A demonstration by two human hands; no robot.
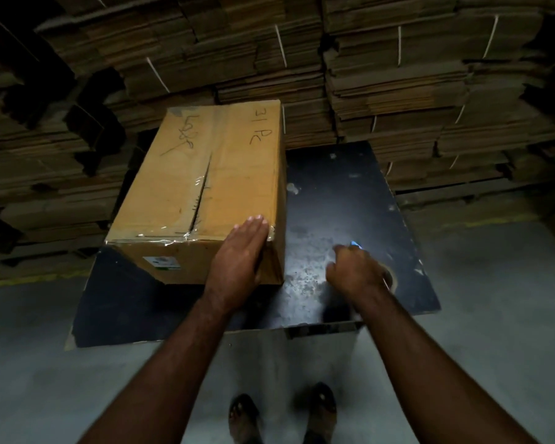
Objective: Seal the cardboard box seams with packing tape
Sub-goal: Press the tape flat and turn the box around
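A brown cardboard box (202, 184) with handwriting on its top sits on a dark table (340, 200). Clear tape runs along its near top edge and partly up the centre seam, where the flaps gape a little. My left hand (241, 251) lies flat with straight fingers over the box's near right corner, pressing the tape there. To the right of the box, my right hand (354, 272) is curled round a roll of packing tape (391, 278) just above the tabletop; most of the roll is hidden behind the hand. A small blue-white glint shows at the fingertips.
Tall stacks of flattened cardboard (398, 75), tied with white string, fill the background behind the table. The tabletop is scuffed and its near edge (321, 328) is close to my body. My feet (282, 415) stand on grey concrete floor below.
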